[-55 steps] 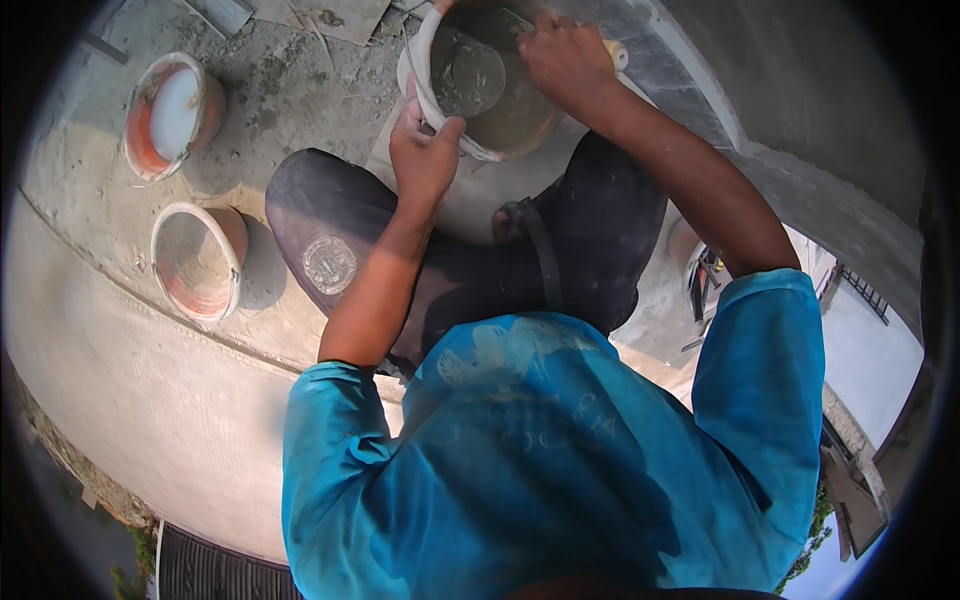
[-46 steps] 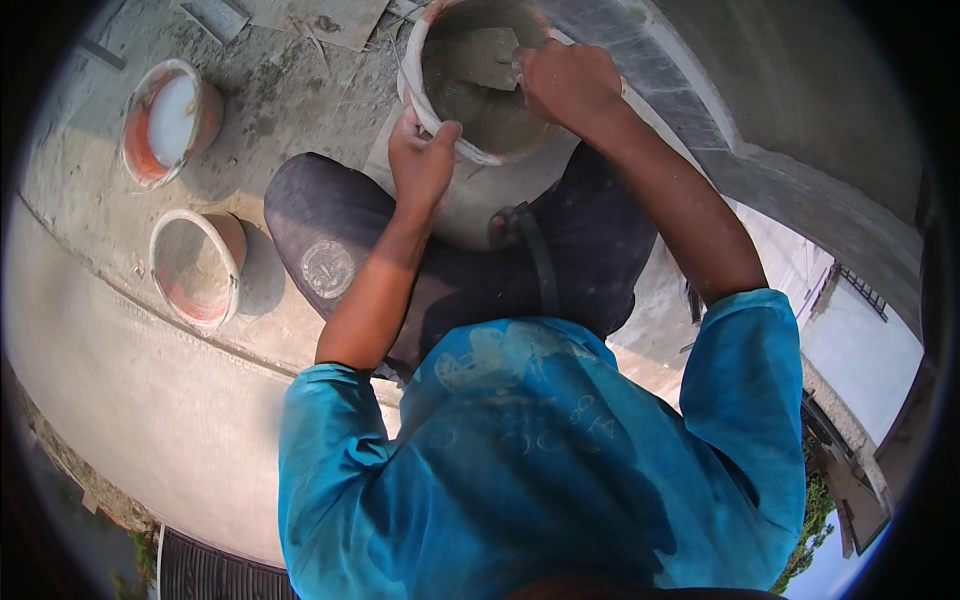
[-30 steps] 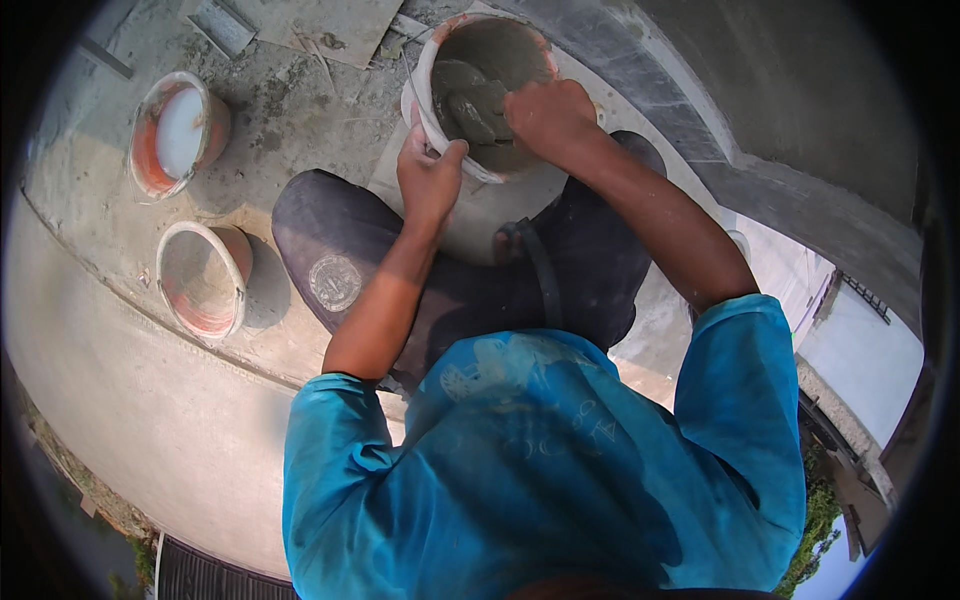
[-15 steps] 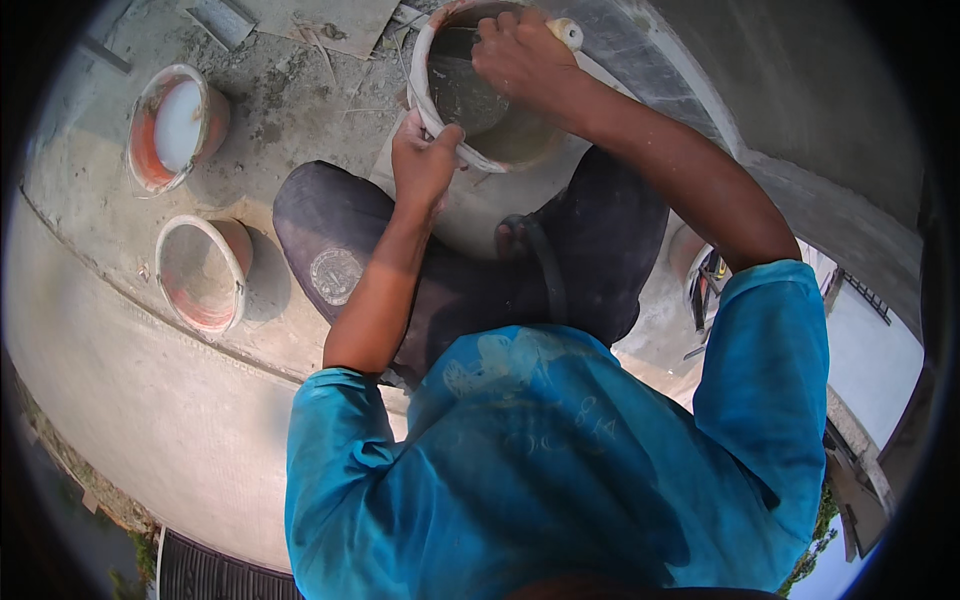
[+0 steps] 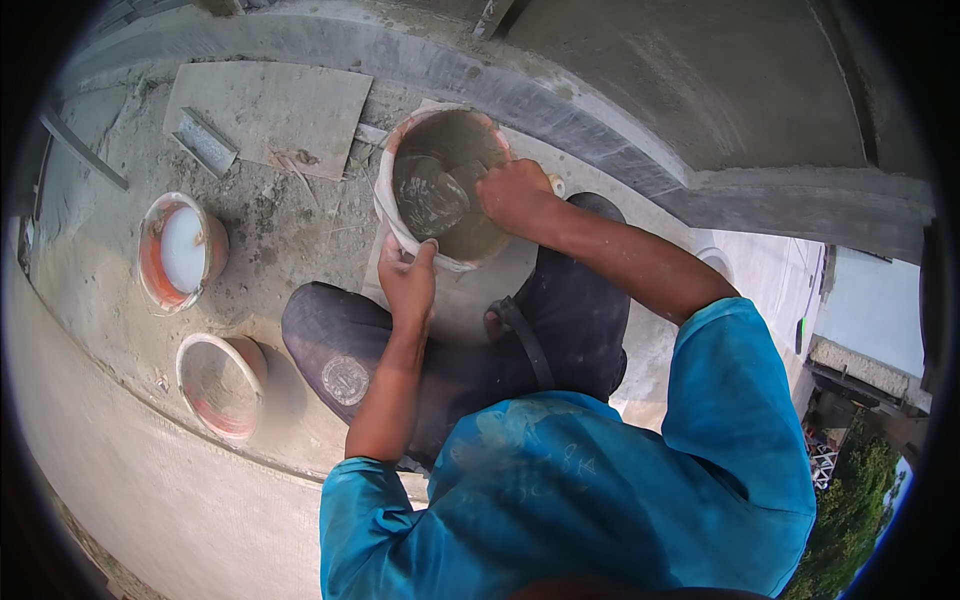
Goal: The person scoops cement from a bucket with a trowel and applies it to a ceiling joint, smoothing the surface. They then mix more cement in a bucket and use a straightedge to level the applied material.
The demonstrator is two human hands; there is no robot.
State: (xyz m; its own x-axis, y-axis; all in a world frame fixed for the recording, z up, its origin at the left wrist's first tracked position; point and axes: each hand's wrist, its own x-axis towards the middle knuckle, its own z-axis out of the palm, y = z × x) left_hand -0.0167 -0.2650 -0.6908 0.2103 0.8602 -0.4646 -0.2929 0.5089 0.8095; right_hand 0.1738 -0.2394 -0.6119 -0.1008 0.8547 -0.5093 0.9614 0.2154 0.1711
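One bucket (image 5: 385,192) of grey mix (image 5: 472,238) has the left hand (image 5: 407,287) gripping its rim, the right hand (image 5: 518,197) clasping a pale handle (image 5: 557,184).

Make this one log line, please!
left hand: gripping bucket rim | right hand: gripping tool | bucket: grey mix inside | to the left: white-filled bucket, another bucket

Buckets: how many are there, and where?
3 plainly: grey-mix bucket held by the left hand; white-filled bucket, far left; stained bucket below it. A pale rim at right may be another, partly hidden.
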